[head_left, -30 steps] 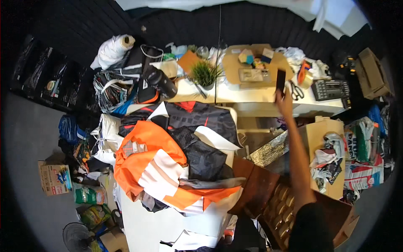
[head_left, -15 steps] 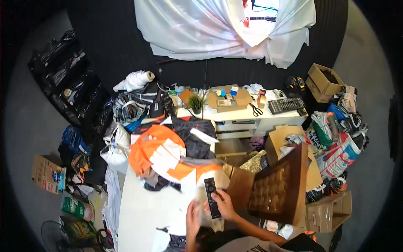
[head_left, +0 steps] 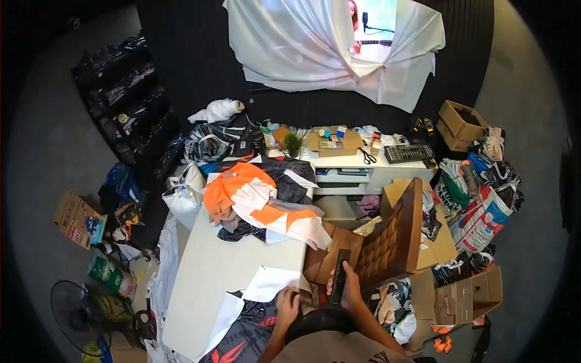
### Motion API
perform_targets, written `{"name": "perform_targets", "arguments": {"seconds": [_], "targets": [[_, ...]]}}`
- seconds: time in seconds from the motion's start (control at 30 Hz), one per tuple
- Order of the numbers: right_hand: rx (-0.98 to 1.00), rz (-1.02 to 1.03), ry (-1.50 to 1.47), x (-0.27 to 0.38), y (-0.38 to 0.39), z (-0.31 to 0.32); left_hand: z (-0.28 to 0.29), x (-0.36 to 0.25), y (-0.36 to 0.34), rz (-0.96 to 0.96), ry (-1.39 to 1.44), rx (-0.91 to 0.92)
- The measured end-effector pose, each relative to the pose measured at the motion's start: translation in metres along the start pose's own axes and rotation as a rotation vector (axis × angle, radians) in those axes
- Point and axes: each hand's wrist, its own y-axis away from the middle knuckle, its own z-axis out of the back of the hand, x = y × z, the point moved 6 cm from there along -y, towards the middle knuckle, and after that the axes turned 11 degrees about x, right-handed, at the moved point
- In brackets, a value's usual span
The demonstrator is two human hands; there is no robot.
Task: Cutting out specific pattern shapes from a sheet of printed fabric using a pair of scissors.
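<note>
A slim black remote control [head_left: 339,279] stands tilted in my right hand [head_left: 350,289], whose fingers are closed round it, above a brown chair [head_left: 387,239] with a tufted backrest. My left hand [head_left: 287,307] lies at the table's near right edge, its fingers loosely bent and apart, and nothing shows in it. Beside it are a white sheet [head_left: 272,283] and black printed fabric [head_left: 242,339] with red marks. Black scissors [head_left: 254,312] lie on that fabric. Farther up the white table [head_left: 200,290], orange, white and black garments [head_left: 239,187] are heaped.
A white cabinet [head_left: 342,162] behind holds a cardboard tray, another pair of scissors [head_left: 367,156], a plant and a black keyboard [head_left: 409,153]. White cloth partly covers a lit screen [head_left: 378,42]. Boxes and stuffed bags stand right; a fan [head_left: 78,317] is at lower left.
My view has shifted. My left hand has moved away from the remote control, down to the table's edge. My right hand still holds the remote, now farther right and more upright.
</note>
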Motion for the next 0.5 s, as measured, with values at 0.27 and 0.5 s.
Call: {"name": "perform_targets", "arguments": {"seconds": [0.27, 0.5], "targets": [[0.001, -0.06, 0.074, -0.011, 0.0, 0.014, 0.042, 0.106, 0.143, 0.801, -0.677, -0.219], [-0.018, -0.079, 0.168, -0.002, -0.009, 0.016, 0.036, 0.126, 0.133, 0.885, -0.692, -0.234]]}}
